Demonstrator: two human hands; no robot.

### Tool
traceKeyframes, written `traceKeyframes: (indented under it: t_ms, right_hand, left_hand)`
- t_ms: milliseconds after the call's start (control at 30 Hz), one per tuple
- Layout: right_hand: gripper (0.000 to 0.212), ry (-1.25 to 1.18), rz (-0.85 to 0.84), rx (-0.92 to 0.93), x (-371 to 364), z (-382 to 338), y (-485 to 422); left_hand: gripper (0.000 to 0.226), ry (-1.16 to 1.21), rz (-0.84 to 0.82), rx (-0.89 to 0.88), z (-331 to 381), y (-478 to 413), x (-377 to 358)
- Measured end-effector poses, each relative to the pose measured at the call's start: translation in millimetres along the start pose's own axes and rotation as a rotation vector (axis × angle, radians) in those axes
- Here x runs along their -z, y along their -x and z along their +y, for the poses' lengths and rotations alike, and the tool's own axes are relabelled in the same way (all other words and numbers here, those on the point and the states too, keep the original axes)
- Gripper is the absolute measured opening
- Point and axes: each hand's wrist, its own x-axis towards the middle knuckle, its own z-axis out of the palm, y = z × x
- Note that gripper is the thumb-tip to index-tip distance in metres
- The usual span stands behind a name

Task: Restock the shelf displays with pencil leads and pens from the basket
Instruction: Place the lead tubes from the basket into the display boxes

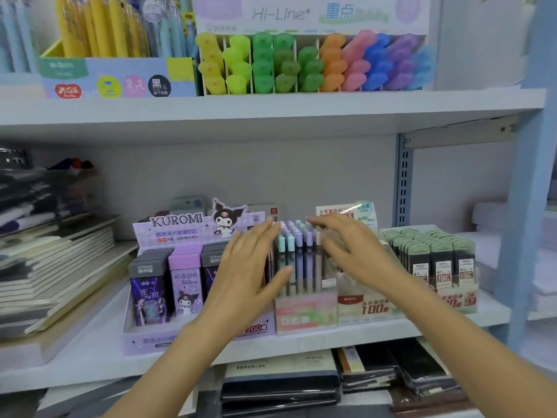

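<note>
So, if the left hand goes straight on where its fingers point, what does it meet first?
Most likely the caps of the pastel tubes in the middle display box, just beyond the left hand. Depth is unclear; it might pass above them towards the right hand.

Purple lead box (180, 233) reads KUROMI; highlighter display (280, 15) reads Hi-Line.

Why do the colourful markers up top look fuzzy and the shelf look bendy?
In the head view, the highlighters are soft and blurry near the frame's top; the wide-angle lens bows the upper shelf; the right hand looks slightly smeared.
</note>
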Motion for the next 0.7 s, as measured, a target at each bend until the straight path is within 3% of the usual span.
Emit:
traceKeyframes:
  t_ms: [167,267,600,700]
  right_hand:
    - [0.065,0.196,-0.164,0.036,18,10,-32]
    - [0.067,0.316,-0.252,0.114,14,18,-36]
    - [0.065,0.255,-0.371,0.150,22,12,-43]
    - [0.062,0.197,-0.307,0.150,27,17,-31]
  left_hand:
    - [0.065,-0.067,-0.039,-0.018,-1,-11,-6]
    - [0.061,-0.079,-0.019,-0.021,-3,-12,-9]
    - [0.063,-0.102,-0.023,-0.022,-5,-13,-10]
    - [0.066,-0.083,0.001,-0.034,-5,-12,-8]
